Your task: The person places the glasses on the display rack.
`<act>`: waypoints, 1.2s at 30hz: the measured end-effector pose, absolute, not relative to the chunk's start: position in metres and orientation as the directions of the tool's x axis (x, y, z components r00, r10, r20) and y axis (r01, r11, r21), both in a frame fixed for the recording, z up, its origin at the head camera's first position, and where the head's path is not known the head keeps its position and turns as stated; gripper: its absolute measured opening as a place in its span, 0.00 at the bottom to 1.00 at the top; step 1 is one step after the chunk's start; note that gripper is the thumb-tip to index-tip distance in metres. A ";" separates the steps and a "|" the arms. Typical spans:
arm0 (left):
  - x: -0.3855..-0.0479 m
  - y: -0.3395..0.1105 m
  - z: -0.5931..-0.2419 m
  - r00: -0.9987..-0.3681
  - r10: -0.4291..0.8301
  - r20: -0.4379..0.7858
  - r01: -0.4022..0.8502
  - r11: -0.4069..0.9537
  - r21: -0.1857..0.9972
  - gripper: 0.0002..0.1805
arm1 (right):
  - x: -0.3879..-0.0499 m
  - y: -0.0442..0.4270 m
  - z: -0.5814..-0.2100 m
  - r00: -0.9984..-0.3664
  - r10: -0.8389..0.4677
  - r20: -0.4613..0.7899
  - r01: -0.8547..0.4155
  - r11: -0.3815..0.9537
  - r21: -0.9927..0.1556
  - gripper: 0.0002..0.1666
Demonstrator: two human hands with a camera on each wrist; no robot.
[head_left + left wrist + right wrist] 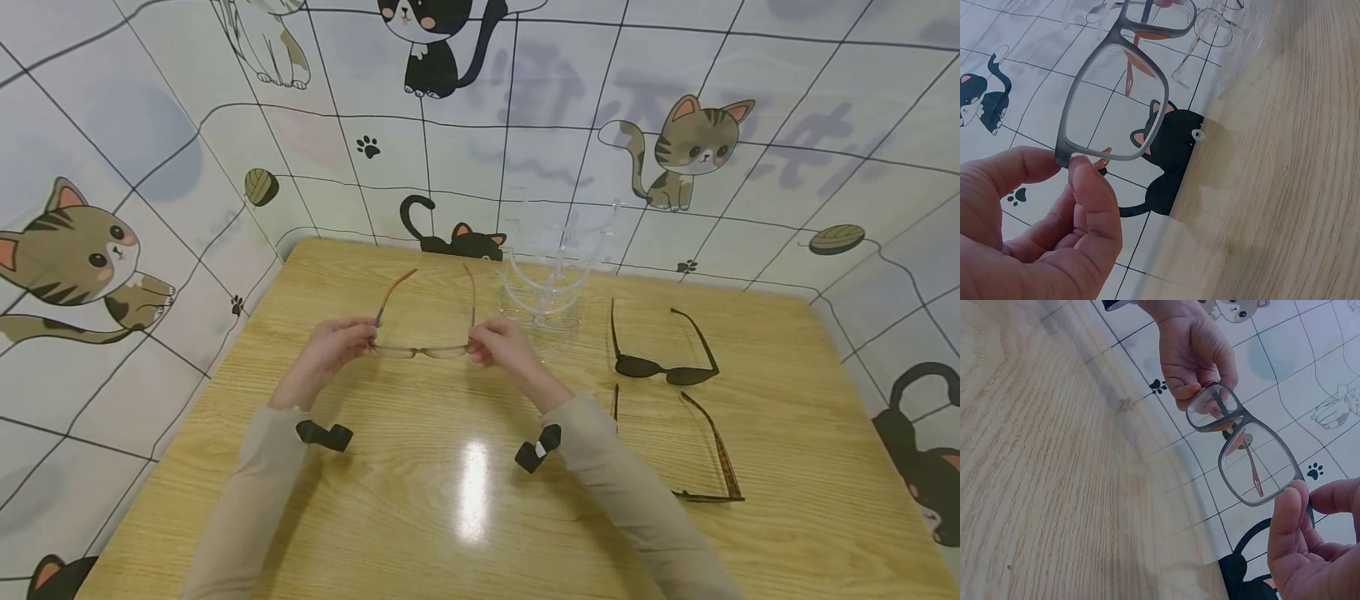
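Both hands hold one pair of grey-framed eyeglasses [420,352] above the table, its temples spread and pointing to the back wall. My left hand [333,346] pinches the left front corner between thumb and fingers. At the opposite corner, my right hand [501,343] pinches the frame the same way. In the left wrist view the lens rim [1113,103] looks grey, and orange shows on the temples. The right wrist view shows both lenses of the eyeglasses [1260,462], with a hand at each end.
A clear display stand [551,287] with thin-rimmed glasses on it stands behind my right hand. Dark sunglasses [663,371] lie to the right. Nearer, tortoiseshell glasses [723,458] are partly covered by my right sleeve. A cat-print sheet [465,167] borders the wooden table [405,517].
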State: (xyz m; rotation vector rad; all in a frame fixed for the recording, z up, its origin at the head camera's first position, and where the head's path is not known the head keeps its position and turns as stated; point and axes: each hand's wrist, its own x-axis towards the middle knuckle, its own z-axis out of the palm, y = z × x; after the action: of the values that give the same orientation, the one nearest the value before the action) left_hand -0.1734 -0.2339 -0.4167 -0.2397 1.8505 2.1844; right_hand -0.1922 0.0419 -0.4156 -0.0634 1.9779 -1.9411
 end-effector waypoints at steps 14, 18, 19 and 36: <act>-0.164 -0.210 -0.412 -0.947 0.198 -0.254 -0.271 -0.061 0.961 0.17 | -0.169 0.077 -0.405 -0.928 -0.319 -0.194 0.170 0.099 -0.980 0.09; -0.162 -0.202 -0.411 -0.946 0.205 -0.251 -0.266 -0.050 0.963 0.15 | -0.162 0.085 -0.402 -0.931 -0.311 -0.190 0.168 0.098 -0.981 0.09; -0.161 -0.200 -0.411 -0.946 0.208 -0.247 -0.262 -0.048 0.964 0.13 | -0.160 0.087 -0.401 -0.932 -0.307 -0.192 0.169 0.100 -0.981 0.09; -0.163 -0.158 -0.404 -0.926 0.292 -0.238 -0.274 -0.089 0.958 0.13 | -0.141 0.131 -0.396 -0.949 -0.238 -0.206 0.181 0.124 -0.976 0.09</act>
State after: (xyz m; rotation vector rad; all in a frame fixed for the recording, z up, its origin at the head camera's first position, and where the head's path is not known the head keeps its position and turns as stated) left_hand -0.1630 -0.1580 -0.4041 0.0191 1.8171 2.0716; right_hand -0.1408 0.1308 -0.3959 -0.0558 2.0952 -1.8921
